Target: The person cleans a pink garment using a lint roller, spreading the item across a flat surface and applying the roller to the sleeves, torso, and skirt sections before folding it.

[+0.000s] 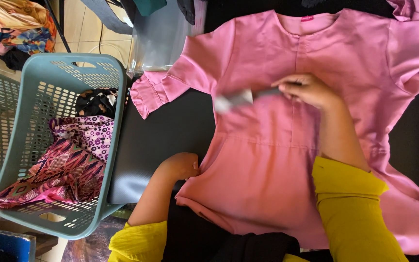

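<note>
Both arms have mustard-yellow sleeves (352,213) pushed up toward the elbows, kinda crinkly fabric with loose cuffs. Forearms and hands are bare, no rings, watch or bracelets that I can spot.

A dark table (161,136) carries a pink dress (267,160) spread flat across it.

Bright, soft daylight all over, hardly any dark shadows, sharp almost everywhere, only blurry on the fast-moving grey tool (233,100).
</note>
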